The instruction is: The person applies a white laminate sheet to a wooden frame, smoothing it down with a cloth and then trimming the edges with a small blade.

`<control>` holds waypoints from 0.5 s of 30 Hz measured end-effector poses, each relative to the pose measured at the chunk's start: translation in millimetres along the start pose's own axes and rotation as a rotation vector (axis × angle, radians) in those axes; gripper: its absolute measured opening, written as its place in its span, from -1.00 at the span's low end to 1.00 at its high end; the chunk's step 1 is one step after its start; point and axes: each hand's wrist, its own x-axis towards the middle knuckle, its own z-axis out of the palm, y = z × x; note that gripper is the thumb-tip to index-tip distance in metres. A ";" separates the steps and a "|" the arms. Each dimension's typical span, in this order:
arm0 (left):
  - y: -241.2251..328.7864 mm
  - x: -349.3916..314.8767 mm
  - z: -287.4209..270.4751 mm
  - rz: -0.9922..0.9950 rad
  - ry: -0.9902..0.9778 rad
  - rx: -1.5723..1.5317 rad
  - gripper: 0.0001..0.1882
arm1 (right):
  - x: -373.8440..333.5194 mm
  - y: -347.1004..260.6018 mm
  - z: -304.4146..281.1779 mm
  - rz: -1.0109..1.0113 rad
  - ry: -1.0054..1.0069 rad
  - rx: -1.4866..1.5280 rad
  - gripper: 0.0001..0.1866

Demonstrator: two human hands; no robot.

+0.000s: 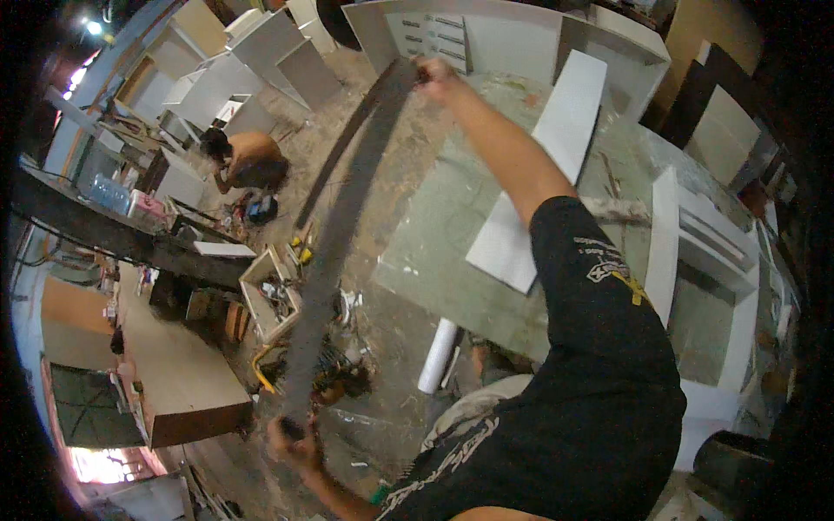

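A long, flexible dark grey strip [347, 204] is stretched between my two hands, over the work surface's left edge and the floor. My right hand [439, 81], at the end of my outstretched arm, is closed around its far end. From there a second, narrower length of strip [343, 143] hangs back in a curve. Low on the left, my left hand [297, 445] grips the near end, with its fingers partly blurred. A long white panel [565, 122] lies across the greenish work surface [452, 208], partly behind my right arm.
A white roll [439, 356] lies by the surface's near edge. An open wooden box [269, 295] of tools sits left of the strip. Another person [250, 159] crouches on the floor at the far left. White cabinet frames [665, 252] stand on the right, and a cabinet [512, 43] at the back.
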 end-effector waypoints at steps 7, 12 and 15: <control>122.8 49.0 196.5 0.002 0.000 -0.429 -0.57 | 85.2 -257.6 -96.7 -0.378 -0.280 -0.378 -0.86; 172.0 54.4 268.0 0.067 -0.110 -0.480 -0.57 | 83.6 -284.0 -207.3 -0.068 0.126 -0.728 -0.80; 201.9 51.3 311.3 0.049 -0.269 -0.510 -0.59 | 70.3 -305.9 -278.3 -0.066 0.437 -0.711 -0.78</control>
